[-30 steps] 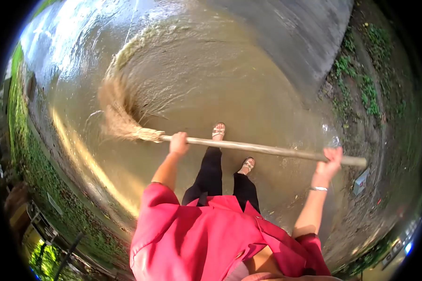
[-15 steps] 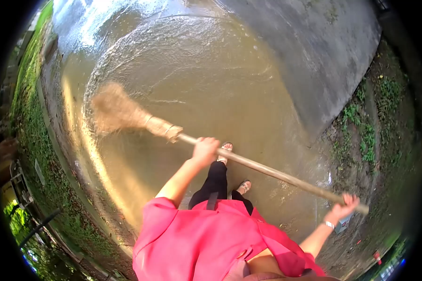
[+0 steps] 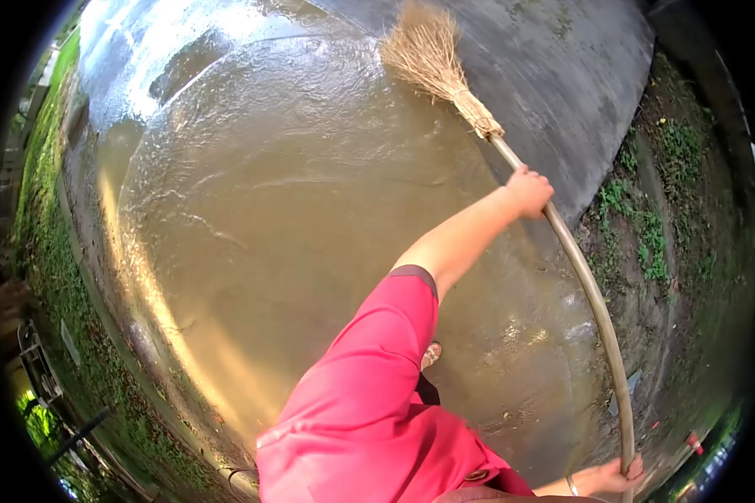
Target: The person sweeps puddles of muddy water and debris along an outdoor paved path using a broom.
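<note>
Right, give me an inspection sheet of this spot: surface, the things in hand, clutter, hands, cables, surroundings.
Surface: concrete ground partly flooded with muddy water.
Things in hand: broom with a long handle, its straw head raised over the edge of the dry concrete.
Clutter: small bits of litter at the lower right edge, too small to identify.
Hands: left hand closed on the handle near the head; right hand closed on the far end.
Cables: nothing seen.
Surroundings: weedy soil strip on the right, grass verge on the left.

One camera sat on the person's head and looked steeply down at the wet ground (image 3: pixel 294 218) from high up.
</note>
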`<state>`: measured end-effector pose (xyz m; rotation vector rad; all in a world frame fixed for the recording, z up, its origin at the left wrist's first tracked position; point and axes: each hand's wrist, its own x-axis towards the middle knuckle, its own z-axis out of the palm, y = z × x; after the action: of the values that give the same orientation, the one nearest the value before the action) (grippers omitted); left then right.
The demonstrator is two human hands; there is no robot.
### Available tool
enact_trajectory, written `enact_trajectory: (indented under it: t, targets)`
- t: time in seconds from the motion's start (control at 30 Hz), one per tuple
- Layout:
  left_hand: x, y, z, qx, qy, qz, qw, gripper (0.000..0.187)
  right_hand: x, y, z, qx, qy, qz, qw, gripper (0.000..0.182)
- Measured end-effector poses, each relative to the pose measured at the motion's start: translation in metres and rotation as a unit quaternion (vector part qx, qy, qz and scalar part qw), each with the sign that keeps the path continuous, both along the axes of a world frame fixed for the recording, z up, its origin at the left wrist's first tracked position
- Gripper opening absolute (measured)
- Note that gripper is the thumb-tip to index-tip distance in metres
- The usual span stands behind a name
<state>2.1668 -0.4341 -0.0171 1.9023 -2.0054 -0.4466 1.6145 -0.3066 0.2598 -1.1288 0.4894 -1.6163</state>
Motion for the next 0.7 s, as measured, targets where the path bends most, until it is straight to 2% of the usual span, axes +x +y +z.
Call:
enact_trajectory:
  t: [0.03,0.07,0.1,0.13,0.17,0.23,0.27,0.3,0.33,0.47,0.53,0.63,0.67,0.7]
  targets:
    - [0.006,0.001,-0.017,0.035,0.029,0.017,0.999,0.034,0.018,-0.015,-0.006,-0.004,-0.019,-0.052,0.998,0.029]
    - [0.017,0.013,-0.034,0.07,0.056,0.032,0.995,0.036,0.067,-0.033,-0.016,0.024,0.063,-0.223,0.972,0.026]
    - [0.023,0.036,-0.057,0.065,0.065,0.073,0.993,0.037,0.102,-0.04,-0.024,0.053,0.143,-0.388,0.909,0.024]
    - [0.038,0.059,-0.081,0.056,0.071,0.12,0.989,0.038,0.092,-0.056,-0.04,0.088,0.093,-0.117,0.985,0.032]
    - [0.058,0.083,-0.094,0.093,0.041,0.15,0.984,0.038,0.172,-0.066,-0.055,0.134,0.098,-0.325,0.931,0.035]
    - [0.103,0.139,-0.131,0.122,0.014,0.227,0.966,0.033,0.226,-0.085,-0.095,0.194,0.051,-0.258,0.945,0.037]
    - [0.128,0.168,-0.146,0.108,0.011,0.261,0.959,0.03,0.248,-0.092,-0.112,0.196,-0.008,-0.154,0.968,0.038]
    - [0.152,0.194,-0.153,0.108,0.019,0.295,0.949,0.03,0.292,-0.094,-0.121,0.218,-0.023,-0.177,0.96,0.039]
    - [0.174,0.215,-0.158,0.15,0.01,0.329,0.932,0.03,0.318,-0.097,-0.134,0.224,-0.039,-0.106,0.968,0.038]
    - [0.243,0.315,-0.174,0.174,-0.011,0.433,0.885,0.031,0.421,-0.084,-0.165,0.288,-0.037,-0.021,0.957,0.034]
    - [0.259,0.375,-0.166,0.239,-0.011,0.473,0.848,0.037,0.461,-0.072,-0.185,0.32,-0.027,0.058,0.945,0.033]
    - [0.259,0.474,-0.179,0.311,-0.019,0.519,0.796,0.04,0.506,-0.05,-0.22,0.361,-0.019,0.131,0.923,0.011]
    - [0.249,0.499,-0.174,0.334,-0.009,0.533,0.778,0.039,0.522,-0.04,-0.22,0.375,0.023,0.13,0.918,0.02]
    - [0.238,0.518,-0.167,0.365,-0.004,0.539,0.759,0.039,0.527,-0.035,-0.226,0.379,0.023,0.154,0.912,0.013]
